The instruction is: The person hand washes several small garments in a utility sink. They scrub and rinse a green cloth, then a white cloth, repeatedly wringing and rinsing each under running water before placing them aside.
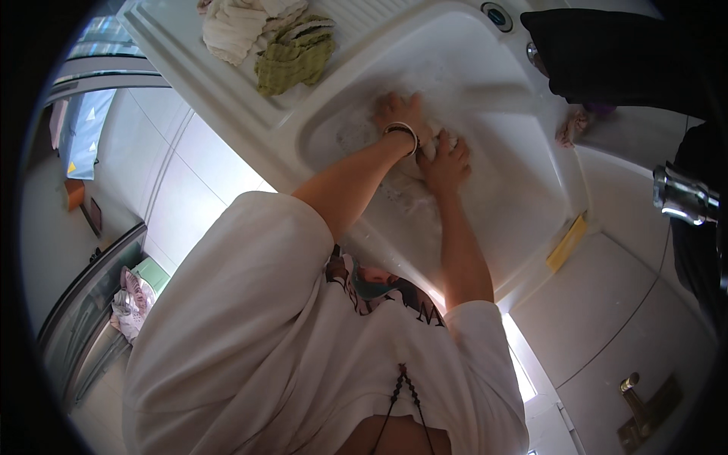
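Cloudy, sudsy water lies in a white laundry sink (500, 165). My left hand (402, 116), wearing bracelets at the wrist, is partly under the water with its fingers bent; its grip is hidden. Close beside it, on the right, my right hand (447, 162) has its fingers curled on a pale wet cloth (430, 149). More of the pale cloth shows faintly in the water below the hands. On the ribbed washboard side of the sink lie an olive-green cloth (296, 57) and a bunched cream cloth (236, 28).
A yellow bar-like object (566, 243) rests at the sink's right edge. A crumpled brownish cloth (571, 128) lies beyond the rim, near dark hanging fabric (608, 57) and a chrome fitting (682, 196). Clothes (133, 301) sit by a green container at lower left. A brass-coloured tap (634, 398) is lower right.
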`<state>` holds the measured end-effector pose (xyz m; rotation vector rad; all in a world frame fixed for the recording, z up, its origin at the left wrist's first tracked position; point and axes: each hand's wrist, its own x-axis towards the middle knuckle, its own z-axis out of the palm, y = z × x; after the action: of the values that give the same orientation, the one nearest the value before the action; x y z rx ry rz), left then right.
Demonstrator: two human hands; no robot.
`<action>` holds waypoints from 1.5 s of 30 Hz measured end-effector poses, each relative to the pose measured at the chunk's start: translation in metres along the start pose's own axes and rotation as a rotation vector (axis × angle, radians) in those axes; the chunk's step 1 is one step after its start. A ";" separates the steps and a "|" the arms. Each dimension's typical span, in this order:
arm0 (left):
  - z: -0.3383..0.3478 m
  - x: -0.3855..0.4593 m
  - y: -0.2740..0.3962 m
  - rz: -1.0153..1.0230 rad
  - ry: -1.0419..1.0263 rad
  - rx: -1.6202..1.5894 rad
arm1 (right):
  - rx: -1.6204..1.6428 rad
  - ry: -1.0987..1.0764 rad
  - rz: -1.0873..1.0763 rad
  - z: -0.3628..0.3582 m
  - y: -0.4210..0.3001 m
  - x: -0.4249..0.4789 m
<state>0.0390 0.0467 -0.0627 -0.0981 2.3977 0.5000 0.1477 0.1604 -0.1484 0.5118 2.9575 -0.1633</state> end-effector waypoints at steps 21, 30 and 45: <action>-0.001 -0.014 0.013 0.746 -0.537 -1.245 | 0.648 0.647 0.055 -0.146 -0.081 -0.009; 0.003 0.002 0.009 0.010 -0.728 -0.874 | 0.836 0.337 0.375 -0.104 -0.006 0.016; 0.008 -0.012 -0.023 0.302 -0.221 0.546 | 0.099 -0.300 0.079 -0.048 0.051 -0.036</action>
<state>0.0582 0.0276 -0.0680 0.5368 2.2523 -0.0279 0.1927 0.2025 -0.0995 0.5605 2.6435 -0.3466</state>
